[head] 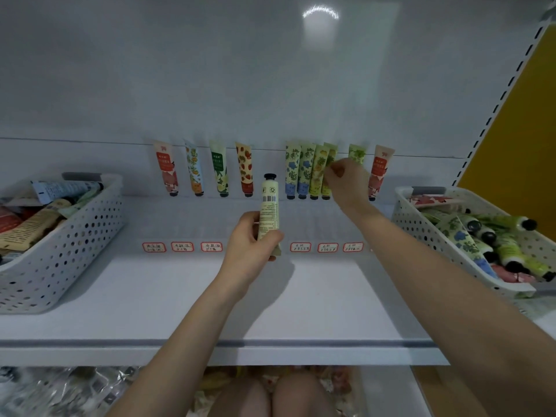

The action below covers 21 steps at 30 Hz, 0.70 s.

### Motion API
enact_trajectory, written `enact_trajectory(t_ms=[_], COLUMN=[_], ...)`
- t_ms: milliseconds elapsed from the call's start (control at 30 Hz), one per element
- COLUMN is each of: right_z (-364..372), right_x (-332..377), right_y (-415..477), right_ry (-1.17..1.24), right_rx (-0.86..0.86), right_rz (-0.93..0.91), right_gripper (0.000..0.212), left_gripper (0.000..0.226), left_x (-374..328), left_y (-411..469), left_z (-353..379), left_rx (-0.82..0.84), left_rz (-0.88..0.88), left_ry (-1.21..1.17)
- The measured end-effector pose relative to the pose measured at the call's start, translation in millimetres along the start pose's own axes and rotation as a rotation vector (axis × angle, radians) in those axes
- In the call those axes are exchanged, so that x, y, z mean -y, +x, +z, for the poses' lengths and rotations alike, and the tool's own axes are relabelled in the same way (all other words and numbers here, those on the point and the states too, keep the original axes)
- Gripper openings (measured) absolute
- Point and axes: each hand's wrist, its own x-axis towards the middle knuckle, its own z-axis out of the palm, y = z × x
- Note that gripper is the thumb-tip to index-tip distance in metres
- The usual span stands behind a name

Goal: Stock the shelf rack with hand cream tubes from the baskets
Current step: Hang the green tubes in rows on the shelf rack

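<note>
Both reaching up from the lower edge. Left grip (251,240) clenched round a pale tube (270,204), cap up, centre frame. Right grip (346,179) pinching a yellow-green tube (330,155) in the upright row (296,170), right of centre. White shelf (150,296) below; left basket (60,251) and right basket (415,218) of tubes at the frame edges.

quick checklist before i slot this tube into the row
1. Left hand grips pale tube: ok.
2. Tube cap-down like the row: not ok, cap up, barcode towards camera.
3. Right hand free: not ok, it pinches yellow-green tube.
4. Gap in row: ok, between strawberry tube and blue-flower tube.
5. Matching slot: cannot tell, labels unreadable.
</note>
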Motion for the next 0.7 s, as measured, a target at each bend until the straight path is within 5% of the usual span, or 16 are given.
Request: enact_trajectory(t_ms=[167,300,467,700], right_z=[-43.4,-66.4,-78.9,-98.6], right_x=[35.4,53.5,54.5,40.7], right_y=[-23.6,-56.6,-80.1,-94.7], right_ry=[0.479,0.349,0.466,0.831], right_rx=[0.191,0.456,0.432,0.444], right_rz=[0.079,0.101,0.113,0.219], right_gripper=[0.017,0.035,0.010,0.011], left_gripper=[0.031,0.033,0.032,0.015], left_x=[-9.1,-12.6,-17.7,-26.2], left_y=[-12.1,-26.6,-44.7,-58.3], left_z=[3.0,11.0,15.1,6.0], left_rx=[0.035,0.021,0.042,0.042], left_rz=[0.116,0.183,0.255,-0.093], left_ry=[0.052,0.143,0.156,-0.214])
